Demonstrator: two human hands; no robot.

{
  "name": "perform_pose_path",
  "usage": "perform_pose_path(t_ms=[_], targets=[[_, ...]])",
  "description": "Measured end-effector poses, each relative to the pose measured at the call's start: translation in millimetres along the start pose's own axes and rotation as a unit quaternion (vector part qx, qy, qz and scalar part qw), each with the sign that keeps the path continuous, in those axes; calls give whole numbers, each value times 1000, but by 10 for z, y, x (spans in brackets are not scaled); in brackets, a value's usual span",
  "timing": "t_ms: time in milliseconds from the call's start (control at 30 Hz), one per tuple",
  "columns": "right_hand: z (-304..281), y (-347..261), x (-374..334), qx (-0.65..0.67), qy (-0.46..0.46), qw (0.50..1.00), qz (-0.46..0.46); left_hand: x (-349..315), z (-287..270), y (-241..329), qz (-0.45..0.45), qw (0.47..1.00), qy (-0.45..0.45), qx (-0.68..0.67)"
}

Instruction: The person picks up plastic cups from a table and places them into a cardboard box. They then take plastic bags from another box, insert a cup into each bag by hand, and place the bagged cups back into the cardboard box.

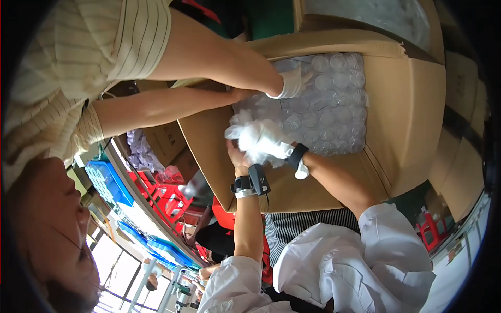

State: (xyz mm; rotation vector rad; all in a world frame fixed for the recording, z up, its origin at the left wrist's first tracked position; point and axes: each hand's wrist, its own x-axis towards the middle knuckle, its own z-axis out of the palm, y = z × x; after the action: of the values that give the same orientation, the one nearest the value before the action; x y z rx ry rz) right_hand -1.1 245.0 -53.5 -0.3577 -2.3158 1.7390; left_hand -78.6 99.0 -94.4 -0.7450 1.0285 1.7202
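A large open cardboard box [409, 120] stands in front of me. Inside it lie rows of clear round plastic pieces [326, 117] wrapped in clear film. Over the box's near left part, my right hand [266, 140], in a white glove, is closed on a crumpled clear plastic bag [242, 121]. My left hand [237, 156] is right beside it, up against the same plastic, which hides most of its fingers. Both my wrists wear black straps, the left one with a small black device [258, 180]. A co-worker's white-gloved hand [295, 83] rests on the wrapped rows farther back.
The co-worker's two bare forearms [209, 52] reach into the box from the left. More cardboard cartons [456, 156] stand at the right, and another open box with plastic film [376, 15] sits behind. At lower left are red stools [162, 193] and blue trays [109, 180] on a table.
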Motion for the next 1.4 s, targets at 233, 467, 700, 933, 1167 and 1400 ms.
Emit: perform_pose_path(t_ms=[233,467,700,933,1167,1400], targets=[[244,105,181,-95,35,995,-1,207,-188,-19,147,957,-74,237],[392,191,229,199,150,956,157,148,43,-27,174,950,-64,252],[-229,-189,213,294,-118,893,319,504,-341,-30,310,625,-92,711],[-298,-77,-148,271,-29,929,249,652,-763,93,241,594,-79,763],[-742,169,-942,224,25,959,171,990,-885,-464,177,586,-43,789],[-1180,848,-1675,-244,-71,856,450,521,140,-861,351,218,-77,907]])
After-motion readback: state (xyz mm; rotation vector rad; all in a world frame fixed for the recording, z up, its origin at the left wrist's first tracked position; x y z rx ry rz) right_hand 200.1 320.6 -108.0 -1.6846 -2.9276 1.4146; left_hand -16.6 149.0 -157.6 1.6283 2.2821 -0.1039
